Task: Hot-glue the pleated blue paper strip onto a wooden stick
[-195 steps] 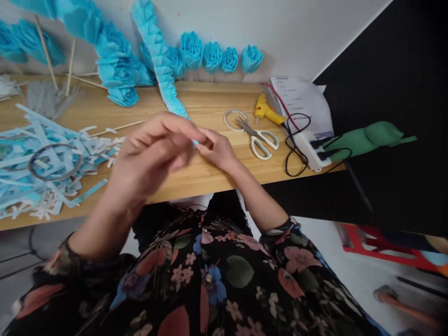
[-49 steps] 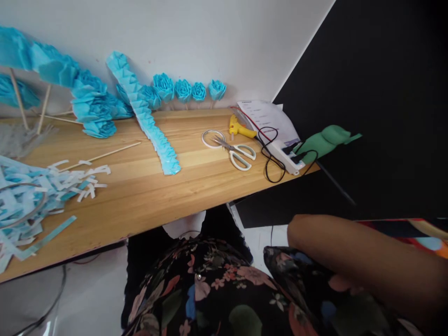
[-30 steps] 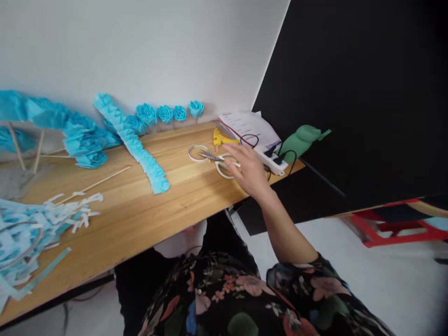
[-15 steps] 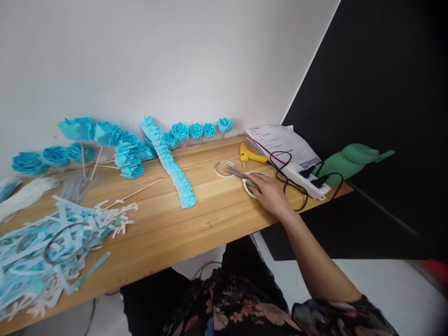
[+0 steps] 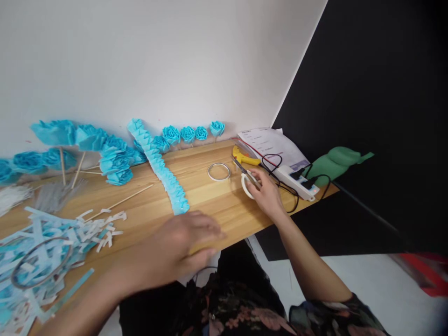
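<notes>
My right hand (image 5: 266, 192) grips white-handled scissors (image 5: 247, 187) at the right of the table, with the blades pointing away to the upper left. My left hand (image 5: 184, 242) reaches in over the front edge, slightly blurred, thumb and fingers apart and nothing between them. Just beyond it lies a long strip of folded blue paper (image 5: 159, 163). A roll of tape or thin ring (image 5: 219, 172) rests on the wood left of the scissors. Close behind the blades is a yellow glue gun (image 5: 245, 156).
Blue paper roses (image 5: 115, 158) line the wall, some on sticks. A heap of paper scraps (image 5: 45, 261) with a ring on top covers the left. On the right are a power strip (image 5: 297, 182), black cables, printed sheets (image 5: 276, 144) and a green roll (image 5: 336, 163).
My left hand has come into view from the lower left. My right hand has lifted the scissors a little and turned them so the blades swing away from the ring. The view has shifted.
</notes>
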Action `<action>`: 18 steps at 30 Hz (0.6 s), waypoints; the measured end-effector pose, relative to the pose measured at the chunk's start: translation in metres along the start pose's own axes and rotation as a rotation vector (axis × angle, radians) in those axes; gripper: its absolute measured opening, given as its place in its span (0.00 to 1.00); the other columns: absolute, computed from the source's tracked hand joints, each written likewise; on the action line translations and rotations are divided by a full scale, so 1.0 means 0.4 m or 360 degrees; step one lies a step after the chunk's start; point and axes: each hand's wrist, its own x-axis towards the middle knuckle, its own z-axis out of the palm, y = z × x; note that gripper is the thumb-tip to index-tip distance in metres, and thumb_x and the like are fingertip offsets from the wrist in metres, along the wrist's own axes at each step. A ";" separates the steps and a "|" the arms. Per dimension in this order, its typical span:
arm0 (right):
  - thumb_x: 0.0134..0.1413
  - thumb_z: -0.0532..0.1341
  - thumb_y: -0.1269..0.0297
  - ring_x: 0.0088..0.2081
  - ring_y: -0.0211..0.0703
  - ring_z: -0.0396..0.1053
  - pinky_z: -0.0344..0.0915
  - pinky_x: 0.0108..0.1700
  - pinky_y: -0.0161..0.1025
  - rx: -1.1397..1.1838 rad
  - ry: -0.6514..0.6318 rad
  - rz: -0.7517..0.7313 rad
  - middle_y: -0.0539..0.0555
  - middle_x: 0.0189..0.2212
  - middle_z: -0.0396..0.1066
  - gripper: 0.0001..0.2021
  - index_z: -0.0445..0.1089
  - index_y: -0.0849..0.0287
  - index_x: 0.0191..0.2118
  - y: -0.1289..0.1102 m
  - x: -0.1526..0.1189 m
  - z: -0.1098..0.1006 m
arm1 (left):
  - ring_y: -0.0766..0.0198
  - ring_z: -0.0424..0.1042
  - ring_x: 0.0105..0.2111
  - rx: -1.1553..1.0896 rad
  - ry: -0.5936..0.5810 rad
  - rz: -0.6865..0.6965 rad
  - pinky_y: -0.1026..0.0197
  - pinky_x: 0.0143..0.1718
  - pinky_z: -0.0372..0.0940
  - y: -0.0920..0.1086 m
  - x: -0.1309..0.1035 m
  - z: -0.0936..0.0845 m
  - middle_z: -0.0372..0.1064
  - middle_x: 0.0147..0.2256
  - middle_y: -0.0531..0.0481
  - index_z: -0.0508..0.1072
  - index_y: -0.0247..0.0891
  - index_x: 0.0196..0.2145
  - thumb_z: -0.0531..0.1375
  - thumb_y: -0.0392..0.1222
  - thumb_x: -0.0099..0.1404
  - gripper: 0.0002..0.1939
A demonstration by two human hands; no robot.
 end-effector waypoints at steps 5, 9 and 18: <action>0.59 0.62 0.52 0.51 0.59 0.78 0.73 0.57 0.60 0.0226 0.0089 0.0217 0.63 0.52 0.79 0.24 0.71 0.55 0.59 -0.020 -0.001 0.005 | 0.39 0.67 0.67 0.0457 -0.0087 -0.0258 0.40 0.67 0.66 -0.079 0.217 0.088 0.58 0.73 0.31 0.68 0.31 0.70 0.60 0.39 0.74 0.29; 0.59 0.62 0.53 0.52 0.59 0.78 0.73 0.59 0.60 0.0212 0.0062 0.0267 0.63 0.53 0.79 0.23 0.72 0.55 0.58 -0.022 -0.030 0.003 | 0.42 0.70 0.64 0.0705 0.0079 -0.0398 0.45 0.64 0.68 -0.127 0.330 0.126 0.65 0.69 0.30 0.66 0.28 0.70 0.59 0.35 0.73 0.29; 0.63 0.61 0.62 0.55 0.62 0.77 0.73 0.58 0.57 -0.0111 -0.0016 0.0044 0.65 0.53 0.78 0.20 0.75 0.58 0.59 0.009 -0.068 -0.012 | 0.49 0.77 0.52 0.0797 0.0163 -0.0363 0.52 0.58 0.71 -0.270 0.451 0.123 0.78 0.51 0.34 0.80 0.31 0.46 0.51 0.30 0.75 0.17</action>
